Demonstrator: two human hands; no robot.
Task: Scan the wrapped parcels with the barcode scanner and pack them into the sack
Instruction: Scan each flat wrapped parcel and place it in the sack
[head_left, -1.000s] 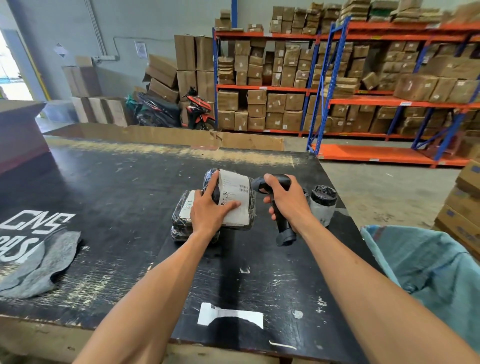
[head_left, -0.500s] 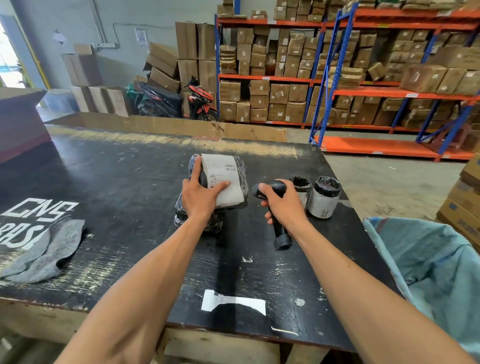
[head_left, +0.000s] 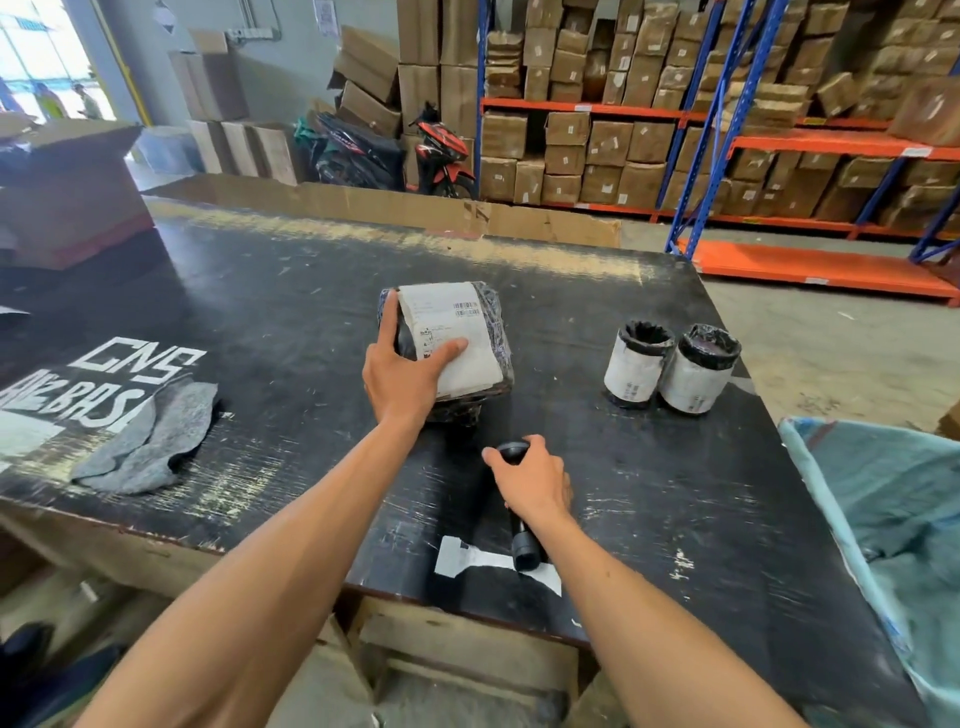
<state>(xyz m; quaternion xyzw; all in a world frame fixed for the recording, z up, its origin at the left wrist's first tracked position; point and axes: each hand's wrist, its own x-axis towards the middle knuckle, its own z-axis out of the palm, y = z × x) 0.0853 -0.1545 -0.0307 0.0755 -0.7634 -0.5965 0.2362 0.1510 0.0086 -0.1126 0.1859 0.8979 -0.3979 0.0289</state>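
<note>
One barcode scanner (head_left: 524, 540) is gripped in the right hand (head_left: 532, 480), low over the black table (head_left: 675, 519). The left hand (head_left: 402, 382) clasps one wrapped parcel (head_left: 457, 343), stacked on another. Two cylindrical parcels (head_left: 670, 369) stand to the right, the sack (head_left: 893, 519) beyond the edge, a grey cloth (head_left: 150, 441) at left. Behind: box-filled racks (head_left: 727, 145).

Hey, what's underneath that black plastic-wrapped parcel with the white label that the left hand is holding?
Under the black plastic-wrapped parcel a second dark wrapped parcel shows, lying on the black table. The top parcel and left hand cover most of it.
</note>
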